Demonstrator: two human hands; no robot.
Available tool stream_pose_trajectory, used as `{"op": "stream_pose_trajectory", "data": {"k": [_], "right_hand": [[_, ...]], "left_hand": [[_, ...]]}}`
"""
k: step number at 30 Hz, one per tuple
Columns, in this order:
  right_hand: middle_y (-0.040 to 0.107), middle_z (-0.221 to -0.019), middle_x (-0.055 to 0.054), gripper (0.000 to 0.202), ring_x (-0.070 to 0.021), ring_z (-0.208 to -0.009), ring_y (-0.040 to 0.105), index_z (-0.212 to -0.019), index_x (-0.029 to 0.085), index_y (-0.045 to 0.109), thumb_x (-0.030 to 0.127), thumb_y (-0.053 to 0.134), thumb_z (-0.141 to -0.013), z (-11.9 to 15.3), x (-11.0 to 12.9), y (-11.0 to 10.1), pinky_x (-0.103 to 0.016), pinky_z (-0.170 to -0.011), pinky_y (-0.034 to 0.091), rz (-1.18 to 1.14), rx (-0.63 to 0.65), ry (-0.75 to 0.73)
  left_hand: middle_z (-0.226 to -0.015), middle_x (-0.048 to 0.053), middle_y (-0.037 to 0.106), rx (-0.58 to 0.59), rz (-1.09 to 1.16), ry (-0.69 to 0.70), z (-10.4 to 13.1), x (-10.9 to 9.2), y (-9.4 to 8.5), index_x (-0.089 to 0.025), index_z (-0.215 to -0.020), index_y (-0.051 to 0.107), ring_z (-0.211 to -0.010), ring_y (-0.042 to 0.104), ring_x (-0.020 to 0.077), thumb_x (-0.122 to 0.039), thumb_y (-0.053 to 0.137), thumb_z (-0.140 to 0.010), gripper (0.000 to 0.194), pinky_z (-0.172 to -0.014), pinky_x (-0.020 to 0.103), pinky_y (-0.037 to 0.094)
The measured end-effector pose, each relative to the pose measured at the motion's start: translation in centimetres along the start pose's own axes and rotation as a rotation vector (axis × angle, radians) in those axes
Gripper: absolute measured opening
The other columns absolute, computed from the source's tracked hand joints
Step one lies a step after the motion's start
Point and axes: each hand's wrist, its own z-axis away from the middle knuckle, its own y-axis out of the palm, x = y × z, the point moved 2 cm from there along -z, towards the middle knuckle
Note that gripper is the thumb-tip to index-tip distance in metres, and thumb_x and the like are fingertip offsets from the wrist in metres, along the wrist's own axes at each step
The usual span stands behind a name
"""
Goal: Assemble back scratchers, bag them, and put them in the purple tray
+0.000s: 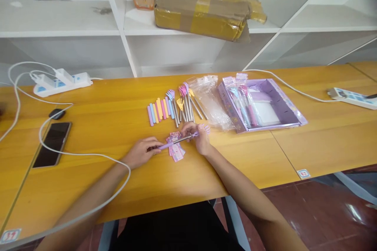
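A back scratcher [182, 139] with a purple handle, metal rod and purple claw head is held slantwise between both hands. My left hand [144, 150] is closed on the purple handle end. Near the claw, my right hand [200, 139] grips the upper rod, its fingers partly covering the head. Beneath the rod lie several pink printed cards [176, 152] on the table. Just beyond are loose colored handle sleeves [160, 110] in a row. Beside these lie several metal rods with claw heads [184, 100] in blue, pink, yellow and purple.
Clear plastic bags [210, 100] lie beside a purple display box [272, 104] holding bagged back scratchers. Left are a phone [52, 144], a black mouse-like object [57, 113] and a power strip [63, 83]; a white cable [97, 154] crosses over the left arm. Behind, a taped carton [206, 11] sits on shelves.
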Motion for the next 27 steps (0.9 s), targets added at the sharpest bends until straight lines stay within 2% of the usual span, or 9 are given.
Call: {"op": "stream_pose_trajectory", "data": {"k": [10,18,27], "right_hand": [[0.063,-0.078,-0.006,0.073,-0.0197,-0.068,0.059,-0.094,0.021,0.071,0.083,0.032,-0.102,0.4,-0.5,0.5,-0.031,-0.053,0.044,0.016,0.019,-0.025],[0.060,-0.078,-0.004,0.072,-0.0175,-0.062,0.052,-0.087,0.021,0.069,0.078,0.029,-0.106,1.1,-0.8,1.1,-0.033,-0.058,0.043,0.008,0.045,-0.073],[0.060,-0.085,-0.007,0.073,-0.0237,-0.079,0.061,-0.089,0.022,0.072,0.076,0.025,-0.108,1.4,-1.9,1.1,-0.045,-0.084,0.053,-0.024,0.094,-0.075]], "left_hand": [[-0.102,0.004,0.074,0.010,0.024,-0.020,0.0,-0.3,-0.1,-0.023,-0.119,0.082,-0.086,0.067,0.0181,-0.033,0.065,-0.102,0.027,-0.081,0.030,0.049],[-0.098,0.005,0.074,0.017,0.049,0.026,-0.1,0.4,0.0,-0.022,-0.116,0.084,-0.086,0.067,0.0179,-0.034,0.067,-0.102,0.026,-0.079,0.029,0.049],[-0.099,0.004,0.075,0.021,0.070,0.038,-0.1,0.8,0.2,-0.023,-0.117,0.085,-0.086,0.067,0.0176,-0.034,0.069,-0.101,0.024,-0.080,0.029,0.049]]}}
